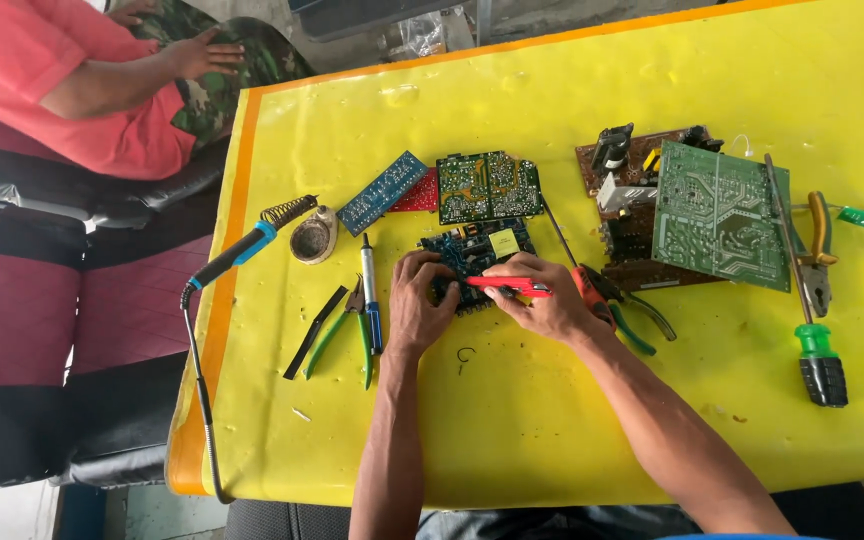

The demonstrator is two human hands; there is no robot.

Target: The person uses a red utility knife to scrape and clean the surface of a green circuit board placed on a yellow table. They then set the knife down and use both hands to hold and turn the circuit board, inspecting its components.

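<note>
Left hand (418, 300) clamps the dark-blue circuit board (472, 255) steady on the yellow counter (552, 420); right hand (542, 300), beside it, pinches a red tool (512, 285) over the board.

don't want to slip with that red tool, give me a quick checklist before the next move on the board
1. Dark blue board flat on the yellow table: ok.
2. Left hand steadying the board's left edge: ok.
3. Right hand gripping the red tool: ok.
4. Tool tip placed on the right spot: cannot tell, fingers hide it.
5. Soldering iron parked away from both hands: ok.
6. Space beside the right hand free: not ok, pliers lie against it.
</note>
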